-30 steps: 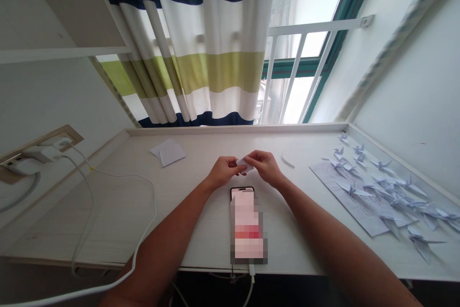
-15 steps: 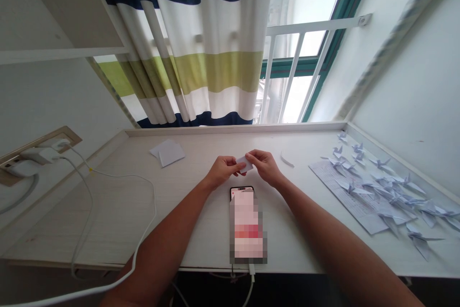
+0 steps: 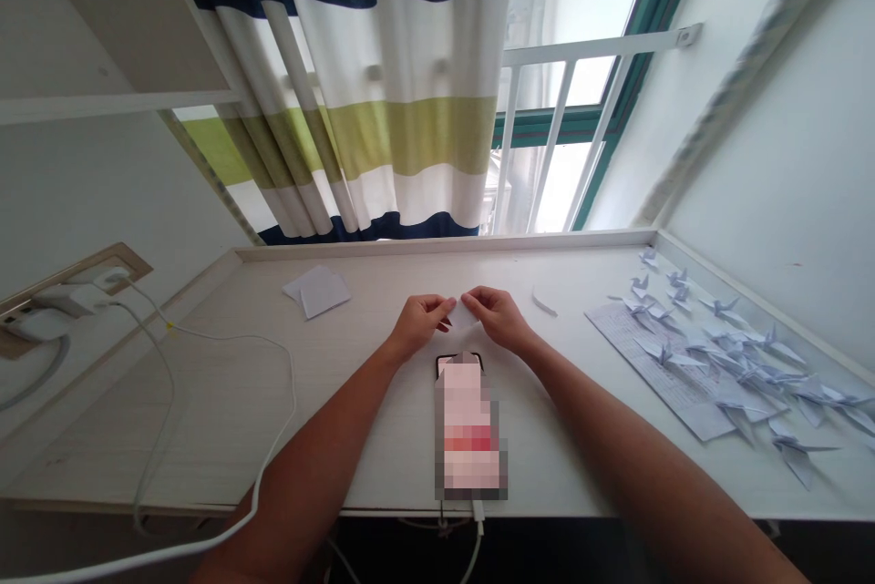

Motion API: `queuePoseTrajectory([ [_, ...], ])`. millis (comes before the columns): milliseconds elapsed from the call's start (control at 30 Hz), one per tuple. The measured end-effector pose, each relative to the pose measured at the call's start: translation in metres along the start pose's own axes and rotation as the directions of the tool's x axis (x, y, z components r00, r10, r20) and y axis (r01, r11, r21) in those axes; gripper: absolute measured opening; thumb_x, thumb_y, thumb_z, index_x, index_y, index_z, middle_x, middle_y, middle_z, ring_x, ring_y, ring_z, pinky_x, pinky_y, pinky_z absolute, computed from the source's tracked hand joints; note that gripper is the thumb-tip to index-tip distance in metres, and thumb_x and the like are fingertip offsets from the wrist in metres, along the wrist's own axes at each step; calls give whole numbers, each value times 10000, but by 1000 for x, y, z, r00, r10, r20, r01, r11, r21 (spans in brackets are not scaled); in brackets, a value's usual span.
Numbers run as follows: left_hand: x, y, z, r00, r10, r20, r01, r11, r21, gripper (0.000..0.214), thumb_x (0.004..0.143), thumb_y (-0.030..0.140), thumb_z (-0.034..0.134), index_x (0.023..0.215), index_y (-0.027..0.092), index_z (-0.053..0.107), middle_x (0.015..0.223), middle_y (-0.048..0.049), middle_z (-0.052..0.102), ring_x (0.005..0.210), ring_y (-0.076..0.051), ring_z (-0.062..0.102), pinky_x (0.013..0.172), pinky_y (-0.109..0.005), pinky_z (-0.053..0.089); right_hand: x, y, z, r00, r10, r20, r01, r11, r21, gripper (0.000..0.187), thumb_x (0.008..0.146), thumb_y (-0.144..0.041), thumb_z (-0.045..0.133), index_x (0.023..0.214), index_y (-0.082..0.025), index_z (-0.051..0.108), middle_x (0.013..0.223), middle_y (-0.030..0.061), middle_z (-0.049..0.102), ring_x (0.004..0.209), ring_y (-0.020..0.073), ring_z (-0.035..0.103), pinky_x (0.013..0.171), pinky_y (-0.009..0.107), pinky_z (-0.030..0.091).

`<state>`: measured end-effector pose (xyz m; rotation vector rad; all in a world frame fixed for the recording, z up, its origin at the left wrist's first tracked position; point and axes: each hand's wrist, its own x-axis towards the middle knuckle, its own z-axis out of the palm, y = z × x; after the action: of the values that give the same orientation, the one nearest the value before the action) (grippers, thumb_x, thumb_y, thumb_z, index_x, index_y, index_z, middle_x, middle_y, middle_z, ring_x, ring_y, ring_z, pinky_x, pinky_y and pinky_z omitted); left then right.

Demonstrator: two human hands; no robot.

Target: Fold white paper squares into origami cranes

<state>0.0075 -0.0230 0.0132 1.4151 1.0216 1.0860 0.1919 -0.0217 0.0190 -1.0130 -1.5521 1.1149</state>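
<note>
- The white desk [image 3: 205, 411] fills the lower part of the view, and a smartphone [image 3: 470, 438] with a pixelated screen lies at its middle, so all places here are told from this phone.
- Far beyond the phone hang a striped curtain [image 3: 403, 92] in navy, white and green, and a white window railing [image 3: 567, 46].
- To the right of the phone, many white paper cranes [image 3: 738, 365] lie on and around a printed sheet [image 3: 656, 356].
- To the left of the phone runs a white charging cable [image 3: 295, 393], coming from a wall socket [image 3: 68, 297].
- Beyond the phone and to the left lies a small stack of paper squares [image 3: 318, 291]; beyond it and to the right lies a thin paper strip [image 3: 544, 302].
- Just beyond the phone, the left hand [image 3: 425, 324] and the right hand [image 3: 499, 318] are near each other, and both are closed on a small piece of white paper [image 3: 463, 315], pinching it from its two sides.
- This paper seems very light, thin and soft, so it can bend or tear easily. A gentle pinch at its edges with the fingertips seems the best hold.
</note>
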Motion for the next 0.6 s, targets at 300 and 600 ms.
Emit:
queuePoseTrajectory([
  [300, -1, 2, 4, 999, 32, -29, -30, 998, 58, 472, 798, 603, 713, 810, 132, 738, 678, -77, 728, 594, -178, 690, 552, -271, 538, -1, 1, 1, 998, 31, 54, -31, 1000, 1, 436, 817, -598, 689, 758, -169, 639, 651, 15, 644, 535, 129, 583, 506, 250, 477],
  [600, 1, -1, 4, 997, 74, 0, -73, 993, 93, 482, 852, 610, 652, 792, 133, 691, 648, -70, 713, 607, -194, 722, 562, -268, 545, -2, -2, 1, 994, 90, 64, -89, 996, -16, 439, 851, -600, 631, 757, -172, 622, 512, -29, 551, 399, 90, 451, 389, 219, 333],
])
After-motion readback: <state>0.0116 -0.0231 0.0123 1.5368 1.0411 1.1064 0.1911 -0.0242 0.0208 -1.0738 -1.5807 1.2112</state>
